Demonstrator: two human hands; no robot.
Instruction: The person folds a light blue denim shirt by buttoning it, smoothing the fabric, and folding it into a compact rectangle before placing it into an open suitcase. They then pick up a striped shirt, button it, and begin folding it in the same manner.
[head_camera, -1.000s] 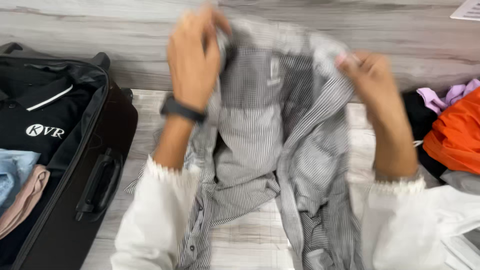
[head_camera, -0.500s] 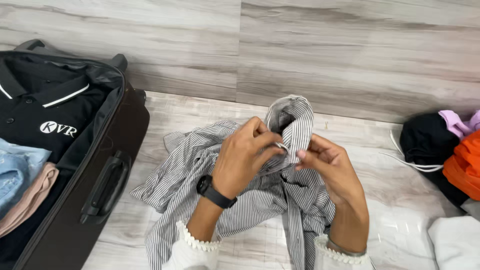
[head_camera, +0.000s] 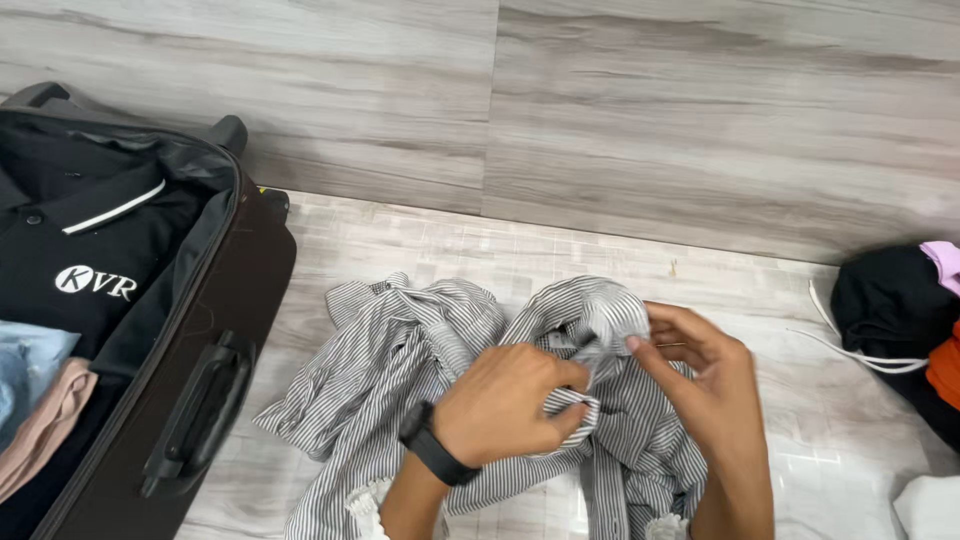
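Observation:
A grey-and-white striped shirt lies crumpled on the pale wood-look floor in front of me. My left hand, with a black watch on its wrist, pinches the shirt's front edge near the collar. My right hand grips the collar from the other side, fingers curled into the fabric. Both hands are low, close to the floor, and almost touch each other.
An open black suitcase stands at the left, holding a black polo shirt, blue denim and a pink garment. At the right edge lies a heap of clothes: black, lilac and orange. A grey wood-look wall runs behind.
The shirt was held up high a second ago; it has come down onto the floor. Both hands lowered and drew together at the collar.

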